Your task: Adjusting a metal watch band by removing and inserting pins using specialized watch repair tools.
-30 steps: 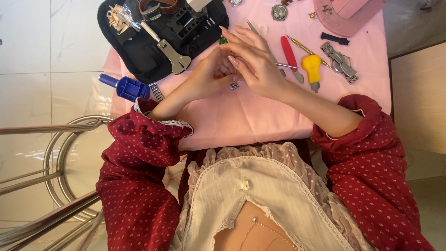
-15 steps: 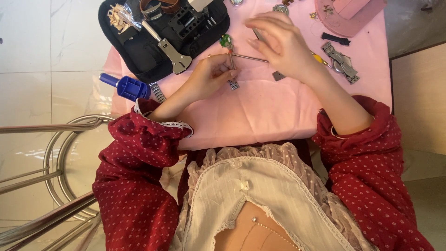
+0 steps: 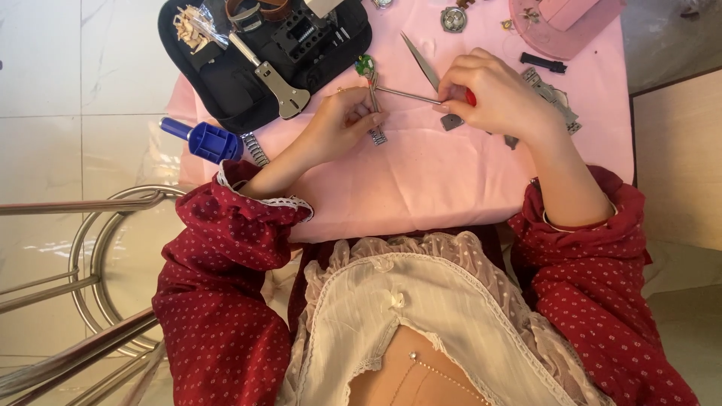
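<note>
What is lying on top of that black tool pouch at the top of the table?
On the black pouch lie a metal wrench-like tool, a small parts bag and a brown strap. What lies beneath them stays hidden.

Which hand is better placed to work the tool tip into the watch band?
Right. The right hand grips the thin metal tool, its tip at the watch band, which the left hand is pinning to the pink cloth.

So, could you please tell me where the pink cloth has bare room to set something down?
The pink cloth is bare along its near edge, below the left hand and right hand. The far side is crowded: black tool case, tweezers, metal parts.
</note>
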